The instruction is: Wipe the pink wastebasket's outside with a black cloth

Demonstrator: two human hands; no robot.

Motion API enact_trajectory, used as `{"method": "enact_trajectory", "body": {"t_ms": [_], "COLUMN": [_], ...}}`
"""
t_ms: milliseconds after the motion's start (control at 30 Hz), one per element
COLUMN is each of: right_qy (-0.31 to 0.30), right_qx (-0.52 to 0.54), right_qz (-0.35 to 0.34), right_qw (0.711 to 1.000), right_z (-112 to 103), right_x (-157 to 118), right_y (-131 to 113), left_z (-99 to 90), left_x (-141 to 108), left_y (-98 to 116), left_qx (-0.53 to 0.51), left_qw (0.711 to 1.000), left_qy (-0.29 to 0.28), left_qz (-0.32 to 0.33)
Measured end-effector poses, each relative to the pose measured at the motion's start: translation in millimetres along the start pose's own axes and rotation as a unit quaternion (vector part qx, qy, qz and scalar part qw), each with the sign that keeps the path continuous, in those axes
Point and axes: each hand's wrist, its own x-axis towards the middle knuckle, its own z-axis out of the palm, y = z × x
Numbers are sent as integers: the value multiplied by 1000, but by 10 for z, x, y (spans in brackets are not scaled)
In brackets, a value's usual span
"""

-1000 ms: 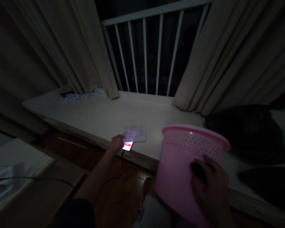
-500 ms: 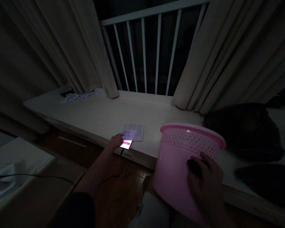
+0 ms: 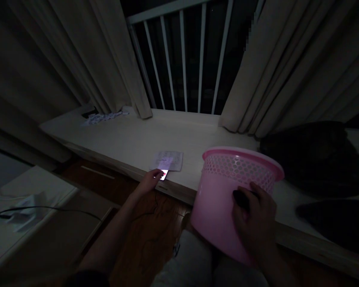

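Note:
My left hand [image 3: 152,179] reaches to the ledge's front edge, its fingers closed at the near left side of a lit phone [image 3: 164,175]. The fingers cover part of the bright screen. Just beyond the phone, partly under its light, lies a printed paper [image 3: 174,160]. My right hand [image 3: 255,215] is closed around a small dark rounded object [image 3: 241,199], whose kind I cannot make out. It is in front of the wall of a pink basket [image 3: 214,199] with a perforated upper band. Whether the hand touches the basket is unclear.
The white ledge [image 3: 185,133] runs under a barred window between curtains. Dark bags [image 3: 314,159] lie right of the basket. A crumpled cloth [image 3: 104,116] is at the far left. A black cable [image 3: 56,209] crosses the white table [image 3: 48,179] at left. My knees are below.
My left fingers have moved over the phone's screen, covering more of it. The cable below the phone shows less. The right hand still holds the dark object; the view has shifted slightly.

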Motion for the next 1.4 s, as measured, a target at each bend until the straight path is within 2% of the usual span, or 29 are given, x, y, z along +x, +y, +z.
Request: {"method": "enact_trajectory", "body": {"t_ms": [133,233,433,533,600,667,767,833,933,1000,1067,1167,1333,1400], "right_qy": [0,4,-5,0,-10,-12,-15,-24,-53,-76,-87,-63,16,23], "right_qx": [2,5,15,13,18,33,42,36,22,2,-24,-38,53,73], "right_qz": [9,6,9,25,33,40,50,50,36,15,5,35,101,104], "right_qw": [1000,1000,1000,1000,999,999,998,998,998,997,996,997,993,992], "right_z": [-24,-37,-1,27,43,54,54,39,-20,-86,-168,-288,-341,-307], "right_x": [-17,-22,-31,-22,-8,4,5,-11,-58,-93,-115,-95,0,6], "right_y": [5,13,9,-39,-72,-95,-106,-107,-116,-123,-109,-22,131,110], "left_z": [94,168,315,343,350,355,376,414,527,635,747,863,861,838], "left_x": [-156,-273,-707,-744,-608,-375,23,237,413,445,442,436,499,524], "left_y": [45,67,52,177,405,762,1453,1926,2509,2766,2920,3030,3089,3063], "left_qx": [-60,-102,-169,-177,-178,-176,-136,-90,-15,42,100,159,202,201], "left_qw": [998,994,983,983,984,982,962,944,932,932,933,931,942,944], "left_qy": [-19,-12,-30,-11,8,48,134,159,159,138,127,132,99,107], "left_qz": [-10,-36,-70,-45,-2,42,197,276,325,332,322,302,250,240]}}
